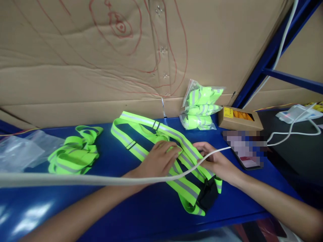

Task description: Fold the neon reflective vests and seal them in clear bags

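Observation:
A neon-green reflective harness (186, 189) of grey-striped straps lies spread over the blue table, with a black buckle part (208, 194) at its near right end. My left hand (161, 157) rests over the middle of it, fingers curled around a green strap. At the right edge of the harness, my right hand (212, 159) has its thumb and fingers closed on another strap. A white cable (113, 180) hangs across the view in front of both arms. To the left sits a bunched green reflective strap (73, 158).
Clear plastic bags (22, 151) lie at the far left. Several bagged green straps (202, 107) are stacked against the cardboard wall (75, 67). Beside them stand a cardboard box (239, 120) and a phone (243, 151) with a cable. A blue frame post (257, 84) rises at right.

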Tool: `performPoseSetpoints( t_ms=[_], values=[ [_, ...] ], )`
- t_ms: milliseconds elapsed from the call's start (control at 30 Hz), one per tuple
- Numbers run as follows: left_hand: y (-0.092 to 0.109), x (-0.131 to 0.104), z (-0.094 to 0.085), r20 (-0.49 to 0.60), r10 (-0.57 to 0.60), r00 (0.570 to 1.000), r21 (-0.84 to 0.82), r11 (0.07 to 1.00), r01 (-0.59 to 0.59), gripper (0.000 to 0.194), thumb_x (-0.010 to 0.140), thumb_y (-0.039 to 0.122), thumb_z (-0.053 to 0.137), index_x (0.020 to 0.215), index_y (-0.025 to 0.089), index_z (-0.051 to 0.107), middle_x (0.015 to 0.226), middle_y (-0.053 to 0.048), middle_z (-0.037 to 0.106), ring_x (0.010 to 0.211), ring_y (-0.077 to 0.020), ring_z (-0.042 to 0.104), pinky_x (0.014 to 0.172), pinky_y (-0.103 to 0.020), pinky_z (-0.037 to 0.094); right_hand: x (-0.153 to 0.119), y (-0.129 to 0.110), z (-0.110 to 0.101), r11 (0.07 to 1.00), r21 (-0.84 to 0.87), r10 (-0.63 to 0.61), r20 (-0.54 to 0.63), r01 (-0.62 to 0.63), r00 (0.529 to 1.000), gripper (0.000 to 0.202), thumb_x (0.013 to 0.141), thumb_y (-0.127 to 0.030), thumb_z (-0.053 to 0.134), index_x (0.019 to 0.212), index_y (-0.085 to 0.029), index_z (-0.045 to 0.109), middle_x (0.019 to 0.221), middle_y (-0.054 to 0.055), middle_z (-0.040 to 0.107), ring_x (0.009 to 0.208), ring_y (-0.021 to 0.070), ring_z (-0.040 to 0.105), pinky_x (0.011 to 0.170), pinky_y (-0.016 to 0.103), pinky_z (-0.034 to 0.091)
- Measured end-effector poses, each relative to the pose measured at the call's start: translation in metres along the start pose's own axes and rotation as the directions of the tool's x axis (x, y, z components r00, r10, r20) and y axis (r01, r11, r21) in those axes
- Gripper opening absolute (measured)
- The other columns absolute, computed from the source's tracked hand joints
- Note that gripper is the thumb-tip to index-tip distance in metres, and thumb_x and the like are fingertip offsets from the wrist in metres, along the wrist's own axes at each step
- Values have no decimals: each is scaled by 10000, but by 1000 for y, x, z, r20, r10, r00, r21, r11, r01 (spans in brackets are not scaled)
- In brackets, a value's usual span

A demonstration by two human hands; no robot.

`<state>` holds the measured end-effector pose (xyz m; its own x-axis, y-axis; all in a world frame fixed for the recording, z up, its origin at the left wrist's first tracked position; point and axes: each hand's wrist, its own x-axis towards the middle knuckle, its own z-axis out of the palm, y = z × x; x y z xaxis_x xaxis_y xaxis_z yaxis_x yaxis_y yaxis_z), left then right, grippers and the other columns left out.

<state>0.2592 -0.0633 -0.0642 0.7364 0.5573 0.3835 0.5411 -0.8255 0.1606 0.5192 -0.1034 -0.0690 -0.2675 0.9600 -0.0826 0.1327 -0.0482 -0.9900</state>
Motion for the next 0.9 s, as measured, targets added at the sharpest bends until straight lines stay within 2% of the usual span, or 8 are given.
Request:
performPoseSetpoints(
  t_ms=[67,133,200,267,433,600,700,900],
  values=[
    [-19,1,-4,-95,-54,994,96,993,63,315,994,133,422,1215,152,646,1230,-144,656,1174,-274,602,1015,-470,477,5,-5,1,995,35,93,-48,-91,995,522,837,-448,763,1265,-228,561,1215,68,682,1003,205,670,876,354,524],
    [-37,2,-7,-127,-103,986,158,980,123,318,993,143,431,1239,146,633,1254,-153,650,1183,-291,604,995,-478,488,16,-9,3,978,83,198,-98,-190,975,574,821,-463,791,1292,-232,559,1147,64,717,1043,226,677,918,370,514],
    [-49,3,-7,-75,-108,991,181,976,120,300,1007,181,442,1235,146,634,1236,-145,667,1156,-285,623,988,-475,494,33,-10,7,964,127,247,-103,-233,964,628,783,-427,834,1317,-227,571,1066,53,738,1032,230,683,932,374,507],
    [-55,4,-6,-2,-63,998,195,979,62,284,1006,160,439,1191,152,654,1205,-132,688,1131,-267,638,1005,-472,482,48,-10,11,961,184,226,-80,-209,971,643,735,-358,866,1306,-212,608,995,30,737,969,211,686,925,364,503],
    [-53,7,0,18,6,1000,241,971,-10,317,960,51,422,1129,162,666,1252,-132,675,1130,-258,635,992,-452,471,61,-12,14,925,361,144,-44,-119,989,606,675,-258,876,1247,-195,688,919,-6,708,814,150,649,845,307,485],
    [-48,13,0,-6,-15,1000,124,992,16,334,925,-3,417,1137,151,624,1129,-102,700,1070,-244,645,931,-415,509,51,-22,12,877,469,106,26,-106,994,614,684,-217,864,1268,-219,677,981,1,708,862,148,651,821,275,474],
    [-46,13,1,7,25,1000,113,993,-26,409,891,-50,411,1194,143,607,1142,-109,704,1085,-254,647,942,-435,518,49,-27,14,859,506,73,28,-77,997,613,691,-195,860,1269,-239,657,935,-19,694,850,140,654,798,259,474],
    [-49,16,8,55,72,996,-38,997,-70,285,959,46,440,1150,139,630,1180,-121,709,1100,-230,669,958,-391,546,39,-37,20,856,500,103,77,-128,992,557,699,-168,847,1222,-234,667,956,-18,703,791,123,655,757,245,489]
  ],
)
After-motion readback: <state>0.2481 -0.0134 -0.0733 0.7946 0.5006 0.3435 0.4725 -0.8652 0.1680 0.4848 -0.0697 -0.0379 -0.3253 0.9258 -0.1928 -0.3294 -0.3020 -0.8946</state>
